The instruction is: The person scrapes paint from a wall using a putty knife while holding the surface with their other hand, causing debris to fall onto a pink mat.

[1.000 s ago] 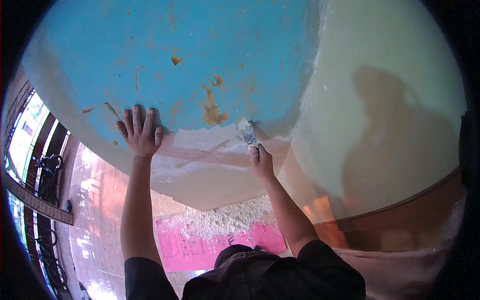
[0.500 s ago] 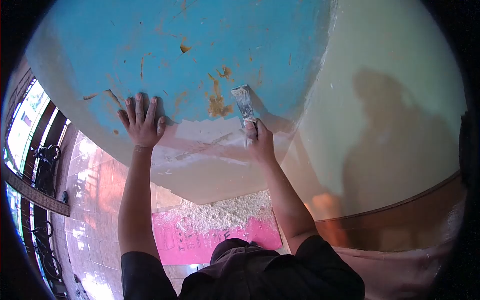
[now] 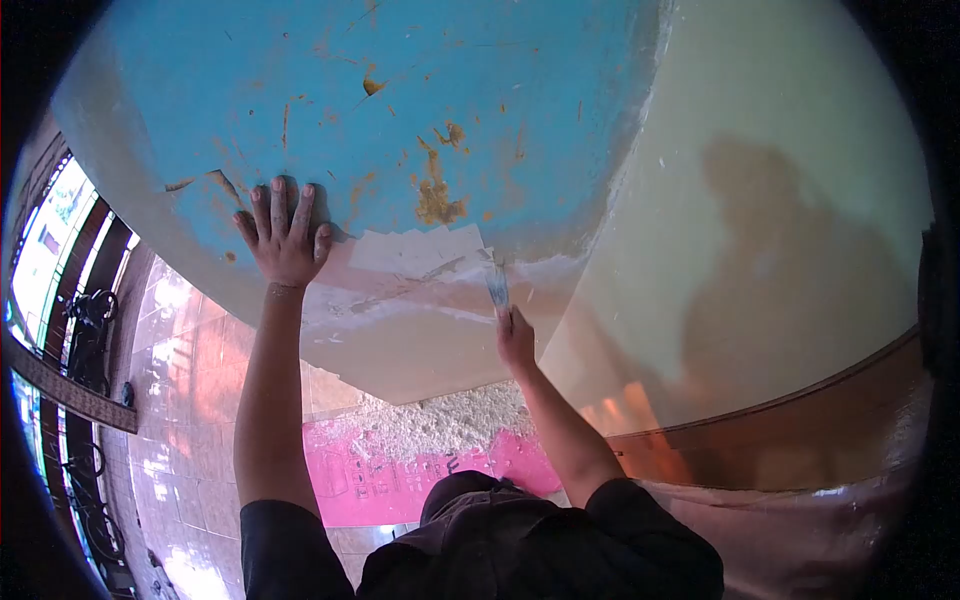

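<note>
In the head view my left hand (image 3: 287, 235) rests flat on the wall, its fingers spread across the lower edge of the blue paint (image 3: 270, 100). My right hand (image 3: 515, 337) is closed around the handle of a scraper (image 3: 498, 283), whose blade touches the wall just below the blue edge. Between the hands lies a pale scraped band (image 3: 410, 255) with a ragged upper border. Brownish-orange patches (image 3: 438, 200) show through the blue above the scraper. The scraper's handle is mostly hidden in my fingers.
White flakes (image 3: 440, 415) lie heaped at the wall's foot on a pink sheet (image 3: 370, 490). To the right a pale green wall (image 3: 800, 120) meets the blue one at a corner. Bicycles (image 3: 95, 330) stand at the far left, beyond the tiled floor (image 3: 190, 430).
My right hand and the scraper have moved downward from the blue paint to the pale band, which now reaches further right. My left hand has stayed almost in place.
</note>
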Demonstrator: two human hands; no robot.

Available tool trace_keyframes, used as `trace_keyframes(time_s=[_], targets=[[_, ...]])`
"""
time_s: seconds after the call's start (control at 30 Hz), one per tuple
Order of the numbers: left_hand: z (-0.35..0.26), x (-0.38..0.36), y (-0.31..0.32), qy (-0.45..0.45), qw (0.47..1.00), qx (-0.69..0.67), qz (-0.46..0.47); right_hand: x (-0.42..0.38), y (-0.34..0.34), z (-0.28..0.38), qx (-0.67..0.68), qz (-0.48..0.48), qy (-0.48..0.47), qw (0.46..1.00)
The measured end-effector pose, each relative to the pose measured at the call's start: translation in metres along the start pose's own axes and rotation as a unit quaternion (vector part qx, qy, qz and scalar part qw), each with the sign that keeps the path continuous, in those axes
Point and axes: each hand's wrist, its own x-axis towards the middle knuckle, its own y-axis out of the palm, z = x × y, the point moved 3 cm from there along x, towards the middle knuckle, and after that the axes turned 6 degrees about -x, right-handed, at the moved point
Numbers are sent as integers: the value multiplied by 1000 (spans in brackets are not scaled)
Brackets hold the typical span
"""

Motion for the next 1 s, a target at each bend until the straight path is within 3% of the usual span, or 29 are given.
trace_keyframes(time_s=[0.1,0.17,0.23,0.3,0.47,0.57,0.67,0.77,0.83,1.0], targets=[[1,2,1,-3,1000,1,4,51,-15,58,8,-28,-50,998],[2,-1,2,4,1000,0,-11,59,-28,84,88,18,9,996],[0,-1,-1,-1,1000,2,3,50,-28,78,116,11,-10,993],[0,2,-1,-5,1000,6,8,25,-27,61,59,12,-45,997],[1,-1,3,-19,999,-23,-11,-54,-2,-17,6,67,62,996],[1,0,1,-24,999,-28,-6,-46,2,-11,-4,49,44,998],[0,0,1,-24,999,-25,-3,19,-2,53,2,9,-28,1000],[1,-2,3,-22,999,-31,-11,46,-18,98,-1,5,-41,999],[0,-1,0,-26,999,-30,3,49,-31,118,83,21,-34,996],[1,0,1,-27,999,-25,2,9,-20,56,22,25,-37,999]])
